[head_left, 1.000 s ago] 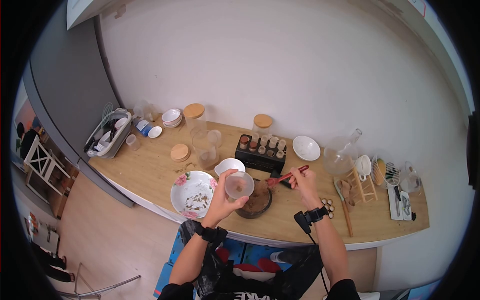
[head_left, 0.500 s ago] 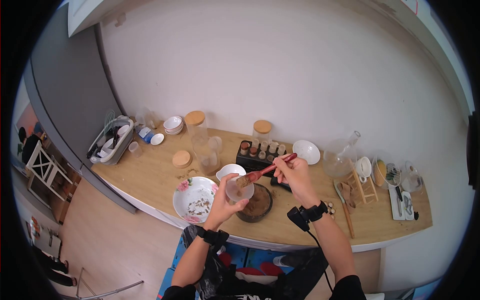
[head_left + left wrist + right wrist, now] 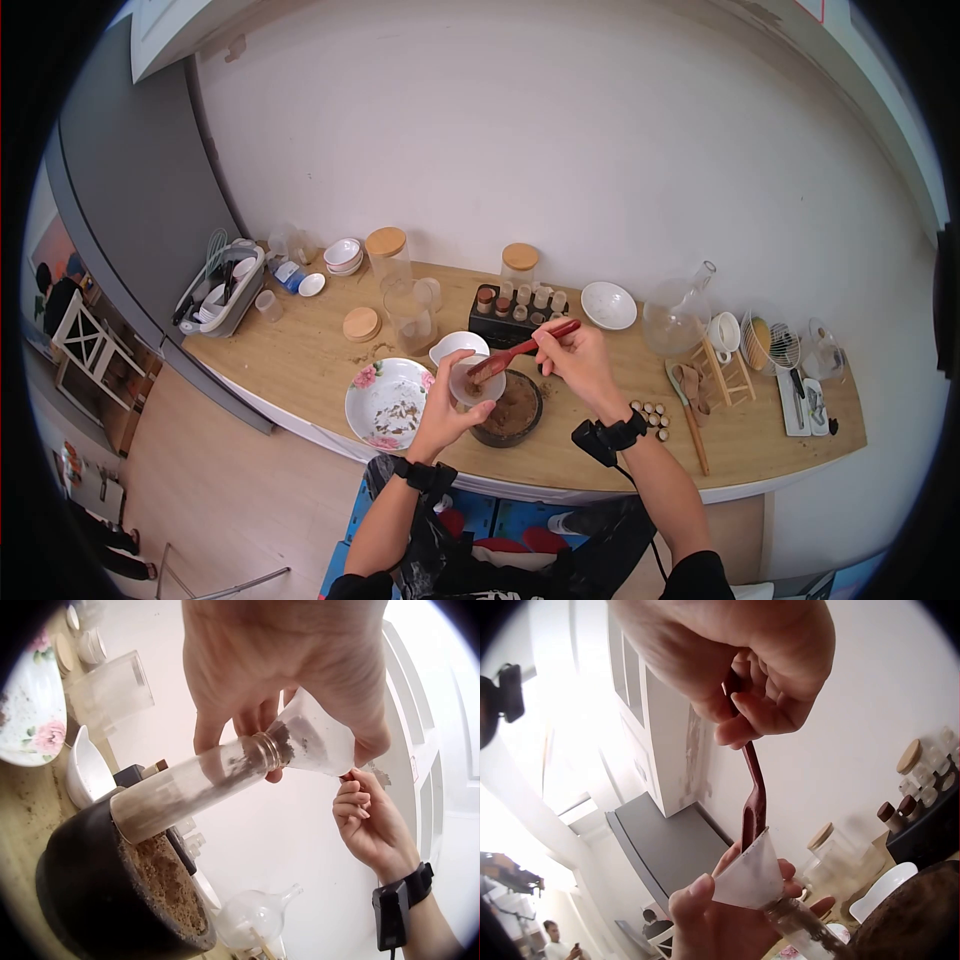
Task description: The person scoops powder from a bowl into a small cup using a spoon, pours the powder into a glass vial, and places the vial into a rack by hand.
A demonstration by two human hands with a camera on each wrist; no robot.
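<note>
My left hand (image 3: 441, 410) holds a translucent funnel (image 3: 319, 739) and the neck of a clear glass tube (image 3: 187, 784), with the funnel's narrow end at the tube's mouth. Brown powder clings inside both. In the left wrist view, the tube's lower end overlaps the rim of a dark stone bowl (image 3: 90, 885) filled with brown powder (image 3: 515, 405). Pinched by its handle in my right hand (image 3: 583, 367), a dark red scoop (image 3: 756, 810) tips down into the funnel's wide mouth.
Left of the bowl stand a flowered plate (image 3: 372, 400) with brown bits and a white spouted dish (image 3: 458, 345). Behind is a black rack (image 3: 490, 330) of small tubes. A round glass flask (image 3: 675, 315) and wooden rack (image 3: 735, 375) are at right.
The right hand has brought the scoop left from the bowl to the funnel. Its load of powder has tipped in, and the scoop now points down inside. The left hand keeps its hold.
</note>
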